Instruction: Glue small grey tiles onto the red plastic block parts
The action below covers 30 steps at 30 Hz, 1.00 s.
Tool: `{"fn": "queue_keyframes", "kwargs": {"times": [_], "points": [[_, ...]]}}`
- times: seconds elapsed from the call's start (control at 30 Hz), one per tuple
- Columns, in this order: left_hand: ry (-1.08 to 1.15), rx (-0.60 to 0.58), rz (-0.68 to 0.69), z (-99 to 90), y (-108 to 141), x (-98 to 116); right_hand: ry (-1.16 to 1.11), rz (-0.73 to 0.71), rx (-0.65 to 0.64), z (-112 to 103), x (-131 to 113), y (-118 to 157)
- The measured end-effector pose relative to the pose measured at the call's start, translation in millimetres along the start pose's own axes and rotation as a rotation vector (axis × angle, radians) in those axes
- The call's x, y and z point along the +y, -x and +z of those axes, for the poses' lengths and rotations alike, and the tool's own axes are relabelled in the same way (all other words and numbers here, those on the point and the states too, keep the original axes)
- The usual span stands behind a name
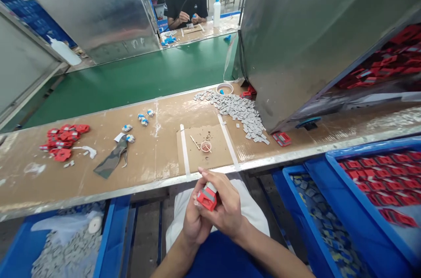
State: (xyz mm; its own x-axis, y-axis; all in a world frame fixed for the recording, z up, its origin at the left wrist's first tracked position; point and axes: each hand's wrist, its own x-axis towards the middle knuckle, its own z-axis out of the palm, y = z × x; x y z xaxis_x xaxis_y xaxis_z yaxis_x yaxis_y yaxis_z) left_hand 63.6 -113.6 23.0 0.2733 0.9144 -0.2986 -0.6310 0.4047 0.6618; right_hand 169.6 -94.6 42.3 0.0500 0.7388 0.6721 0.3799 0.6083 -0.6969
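Between my two hands, above my lap and just in front of the bench edge, is a small red plastic part (207,199) with a grey strip across it. My left hand (194,221) is closed round its left side. From the right, my right hand (228,205) wraps it, fingers over the top; some of the part is hidden by the fingers. Straight ahead, a piece of cardboard (215,135) is taped to the bench. On it stand a small cup of reddish-brown stuff (206,147) and a thin stick (194,142).
Many grey tiles (241,113) lie heaped at the right, near a tape roll (224,89). Red parts (62,140) and a camouflage cloth (112,159) lie left. Blue bins (332,159) flank me. Beyond the green belt (131,78) sits a co-worker (186,1).
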Motion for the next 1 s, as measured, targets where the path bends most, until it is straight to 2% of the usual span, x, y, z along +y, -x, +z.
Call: {"fn": "queue_keyframes", "kwargs": {"times": [0.13, 0.3, 0.67, 0.83, 1.0], "points": [[-0.062, -0.025, 0.047, -7.2, -3, 2, -0.076, 0.083, -0.035, -4, 1, 1], [-0.126, -0.008, 0.067, -10.2, -8, 10, -0.135, 0.116, -0.009, -6, -2, -4], [-0.169, -0.117, 0.091, 21.2, -30, 20, -0.042, -0.003, 0.066, -17, 6, -24], [-0.220, -0.111, 0.069, 13.4, -39, 22, 0.022, -0.025, 0.134, -11, 13, -25], [-0.216, -0.110, 0.059, 4.5, -43, 23, 0.033, -0.041, 0.125, -4, 14, -27]]}}
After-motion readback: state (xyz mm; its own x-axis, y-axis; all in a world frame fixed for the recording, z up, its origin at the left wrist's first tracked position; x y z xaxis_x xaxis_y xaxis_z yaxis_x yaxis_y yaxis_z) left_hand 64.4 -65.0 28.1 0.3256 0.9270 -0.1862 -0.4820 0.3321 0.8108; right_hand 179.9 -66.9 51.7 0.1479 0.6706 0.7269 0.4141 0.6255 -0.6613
